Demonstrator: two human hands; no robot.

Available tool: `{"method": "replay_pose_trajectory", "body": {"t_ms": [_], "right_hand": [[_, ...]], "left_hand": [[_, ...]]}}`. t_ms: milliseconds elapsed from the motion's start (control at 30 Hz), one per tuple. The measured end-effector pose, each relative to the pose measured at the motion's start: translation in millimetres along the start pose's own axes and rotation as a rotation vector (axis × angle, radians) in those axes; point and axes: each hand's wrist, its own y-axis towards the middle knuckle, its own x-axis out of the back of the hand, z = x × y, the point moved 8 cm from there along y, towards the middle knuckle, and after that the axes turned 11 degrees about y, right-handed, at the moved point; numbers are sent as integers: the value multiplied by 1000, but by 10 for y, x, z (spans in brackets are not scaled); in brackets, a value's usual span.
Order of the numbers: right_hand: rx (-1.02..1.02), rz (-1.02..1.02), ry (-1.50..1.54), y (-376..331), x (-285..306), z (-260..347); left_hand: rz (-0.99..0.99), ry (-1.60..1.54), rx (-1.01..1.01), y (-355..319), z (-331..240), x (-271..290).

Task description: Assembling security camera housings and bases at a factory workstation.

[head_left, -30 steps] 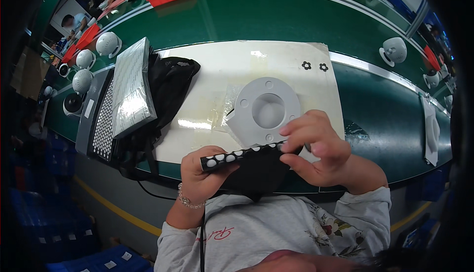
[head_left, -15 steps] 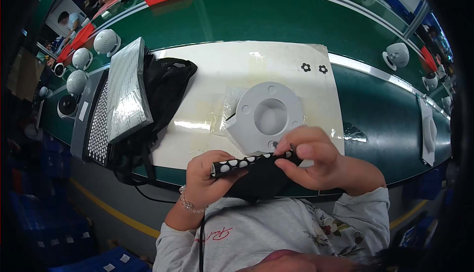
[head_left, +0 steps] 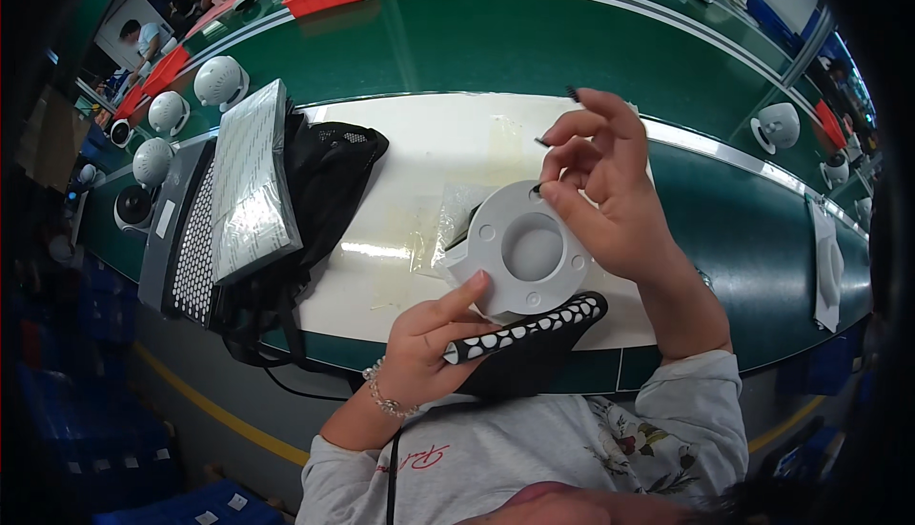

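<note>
Assembly bench, seen from above: a long green bench top [head_left: 429,49] carries a pale, glossy white board [head_left: 405,149], which presumably shields the work surface. At its left, a black fabric bag with a mesh patch [head_left: 329,177] lies beneath a flat, silvery, film-wrapped slab [head_left: 253,191], both well apart from the hands, which leaves them room. Over the board's near part is a light grey plastic base, ring-shaped with a deep central hollow [head_left: 491,258]; whether it rests fully on the board cannot be told. The left hand [head_left: 424,349] extends one digit against the base's near-left edge, seemingly to steady it, while its other fingers grasp a black strip with white oval spots [head_left: 524,333], held edge-up just beside the base, probably to keep it within easy reach. The right hand [head_left: 610,191] brings thumb and a finger together on a small dark piece [head_left: 536,189] at the base's far round recess; its other fingers are spread, with dark bits [head_left: 573,93] at two tips, apparently carried there to spare reaching.
</note>
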Motion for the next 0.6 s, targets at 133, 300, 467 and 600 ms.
{"method": "replay_pose_trajectory", "body": {"t_ms": [133,300,467,600], "right_hand": [[-126,10,79,11,6,-42],[35,47,-182,-38,-31,51],[232,174,-566,-122,-269,417],[228,150,-572,-90,-284,344]], "left_hand": [[-26,-6,54,-61,94,-34],[-30,70,-78,-32,51,-50],[-7,59,-123,-54,85,-64],[-3,62,-160,-57,54,-86]]}}
